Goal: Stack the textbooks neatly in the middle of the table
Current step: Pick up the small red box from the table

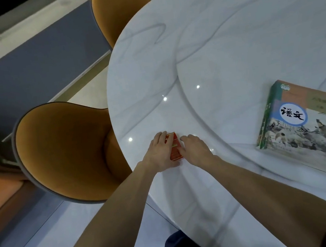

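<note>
Pinching a small red box [174, 147] between them, both hands lie flat on the white table [219, 38] near its left edge. The left hand [159, 154] covers the box's left side with its fingers stretched along it; the right hand [195, 150] presses against the right side, its fingers curled narrowly at the box's far corner. Whether the box is lifted or resting on the table I cannot tell. Well to the right of the hands, a textbook [303, 127] lies face up and alone on the table's raised inner disc. Just left of the hands stands an orange chair [63, 152], with another chair [119, 10] farther beyond.
</note>
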`<move>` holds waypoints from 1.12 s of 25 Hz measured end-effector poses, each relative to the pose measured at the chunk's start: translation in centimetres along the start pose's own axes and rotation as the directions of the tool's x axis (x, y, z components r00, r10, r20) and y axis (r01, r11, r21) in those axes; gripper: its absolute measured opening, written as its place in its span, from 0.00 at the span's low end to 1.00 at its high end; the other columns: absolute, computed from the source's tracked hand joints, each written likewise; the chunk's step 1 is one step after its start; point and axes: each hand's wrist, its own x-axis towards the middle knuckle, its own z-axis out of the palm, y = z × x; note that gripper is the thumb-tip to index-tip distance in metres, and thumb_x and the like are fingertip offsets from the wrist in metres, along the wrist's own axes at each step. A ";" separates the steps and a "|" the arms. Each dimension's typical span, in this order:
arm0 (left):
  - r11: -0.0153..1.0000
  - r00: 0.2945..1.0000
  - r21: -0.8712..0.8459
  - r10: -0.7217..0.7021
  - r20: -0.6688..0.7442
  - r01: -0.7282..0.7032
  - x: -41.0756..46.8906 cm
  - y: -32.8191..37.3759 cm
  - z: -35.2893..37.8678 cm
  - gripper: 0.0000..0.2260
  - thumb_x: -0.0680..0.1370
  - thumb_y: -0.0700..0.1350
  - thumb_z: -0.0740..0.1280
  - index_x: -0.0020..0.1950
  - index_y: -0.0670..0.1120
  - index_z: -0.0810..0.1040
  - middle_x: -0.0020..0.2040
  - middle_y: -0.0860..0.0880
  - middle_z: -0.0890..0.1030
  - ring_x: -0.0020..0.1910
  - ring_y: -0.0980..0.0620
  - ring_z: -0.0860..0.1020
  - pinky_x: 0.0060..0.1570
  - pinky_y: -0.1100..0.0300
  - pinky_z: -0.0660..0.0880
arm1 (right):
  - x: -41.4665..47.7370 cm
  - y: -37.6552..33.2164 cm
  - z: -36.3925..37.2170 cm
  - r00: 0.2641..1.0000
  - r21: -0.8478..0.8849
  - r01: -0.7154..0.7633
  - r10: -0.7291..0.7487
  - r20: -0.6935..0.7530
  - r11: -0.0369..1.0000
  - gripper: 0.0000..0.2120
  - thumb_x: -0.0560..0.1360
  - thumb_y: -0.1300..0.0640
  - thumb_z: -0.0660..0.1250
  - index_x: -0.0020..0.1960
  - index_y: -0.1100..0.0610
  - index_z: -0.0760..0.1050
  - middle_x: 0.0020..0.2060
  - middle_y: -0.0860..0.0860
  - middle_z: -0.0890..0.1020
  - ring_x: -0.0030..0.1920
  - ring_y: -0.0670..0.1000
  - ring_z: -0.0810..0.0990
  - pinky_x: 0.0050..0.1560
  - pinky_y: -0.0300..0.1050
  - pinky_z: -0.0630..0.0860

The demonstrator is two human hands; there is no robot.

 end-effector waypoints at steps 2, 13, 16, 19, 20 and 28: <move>0.999 0.999 -0.030 0.017 -0.035 -0.018 0.2 0.0 0.0 0.39 0.70 0.55 0.72 0.74 0.43 0.60 0.71 0.42 0.65 0.73 0.43 0.60 0.72 0.53 0.63 | 0.3 -0.2 0.3 1.000 0.055 -0.005 0.004 0.013 0.998 0.15 0.79 0.57 0.57 0.62 0.61 0.73 0.55 0.60 0.79 0.56 0.60 0.78 0.53 0.51 0.75; 0.990 0.985 -0.094 0.094 -0.144 -0.108 2.1 4.1 -3.2 0.34 0.71 0.52 0.71 0.72 0.43 0.63 0.70 0.43 0.66 0.71 0.44 0.62 0.64 0.54 0.71 | -1.0 2.1 -4.1 0.975 0.375 -0.060 0.134 -0.176 0.925 0.15 0.77 0.63 0.62 0.62 0.57 0.77 0.51 0.58 0.83 0.52 0.56 0.81 0.44 0.32 0.70; 0.980 0.974 -0.091 0.161 -0.162 -0.177 3.3 6.7 -4.4 0.34 0.71 0.52 0.71 0.72 0.42 0.63 0.70 0.44 0.66 0.71 0.45 0.62 0.64 0.55 0.70 | -2.2 3.5 -6.5 0.957 0.412 -0.080 0.186 -0.223 0.908 0.14 0.77 0.64 0.61 0.61 0.58 0.78 0.50 0.60 0.83 0.51 0.58 0.81 0.50 0.40 0.73; 0.965 0.958 -0.088 0.230 -0.172 -0.248 4.4 9.7 -5.3 0.35 0.71 0.52 0.71 0.73 0.42 0.62 0.70 0.43 0.66 0.72 0.45 0.61 0.66 0.55 0.69 | -3.5 5.5 -8.6 0.925 0.465 -0.101 0.255 -0.281 0.879 0.14 0.77 0.64 0.62 0.61 0.59 0.78 0.51 0.60 0.83 0.52 0.58 0.81 0.54 0.43 0.74; 0.958 0.951 -0.083 0.259 -0.169 -0.276 4.7 11.0 -5.5 0.35 0.71 0.52 0.71 0.73 0.42 0.62 0.70 0.43 0.66 0.72 0.45 0.61 0.66 0.56 0.68 | -4.1 6.4 -9.2 0.911 0.489 -0.113 0.287 -0.296 0.865 0.14 0.77 0.64 0.63 0.62 0.59 0.78 0.51 0.60 0.83 0.52 0.58 0.81 0.55 0.44 0.75; 0.902 0.896 -0.035 0.422 -0.137 -0.430 6.6 20.8 -5.4 0.37 0.71 0.52 0.71 0.75 0.43 0.60 0.72 0.44 0.65 0.72 0.46 0.60 0.69 0.57 0.65 | -9.1 13.8 -12.5 0.807 0.625 -0.163 0.468 -0.361 0.763 0.14 0.76 0.64 0.64 0.61 0.59 0.78 0.49 0.60 0.84 0.51 0.58 0.82 0.52 0.40 0.74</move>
